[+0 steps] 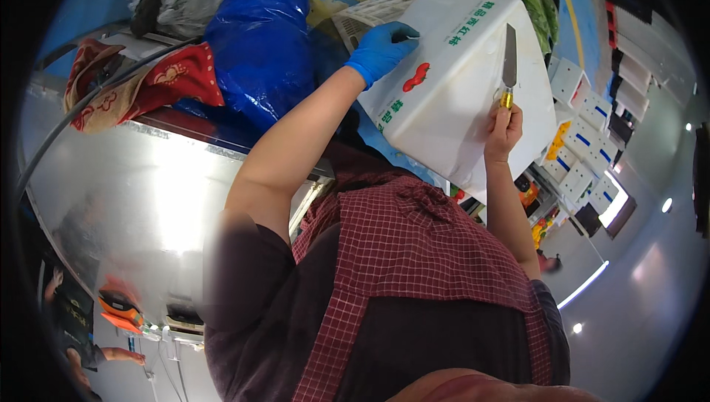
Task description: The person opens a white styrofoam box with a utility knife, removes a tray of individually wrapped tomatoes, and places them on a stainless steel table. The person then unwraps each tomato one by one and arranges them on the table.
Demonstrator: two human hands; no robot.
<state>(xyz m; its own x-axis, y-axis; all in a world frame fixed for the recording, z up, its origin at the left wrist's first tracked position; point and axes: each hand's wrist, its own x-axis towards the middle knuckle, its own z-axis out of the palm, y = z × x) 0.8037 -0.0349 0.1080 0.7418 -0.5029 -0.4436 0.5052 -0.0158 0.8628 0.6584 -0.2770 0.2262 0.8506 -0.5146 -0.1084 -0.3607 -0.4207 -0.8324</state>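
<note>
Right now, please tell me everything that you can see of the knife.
The knife has a long, straight, grey blade that looks like metal and narrows toward its tip, and a glossy yellow handle. The bare right hand grips the handle, covering its lower part. The blade points away from the person and shows in front of the white box; whether it touches the box, I cannot tell.

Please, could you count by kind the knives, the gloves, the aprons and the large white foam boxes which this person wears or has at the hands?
Yellow-handled knife: 1
Blue glove: 1
Checked apron: 1
Large white foam box: 1
Total: 4
</note>
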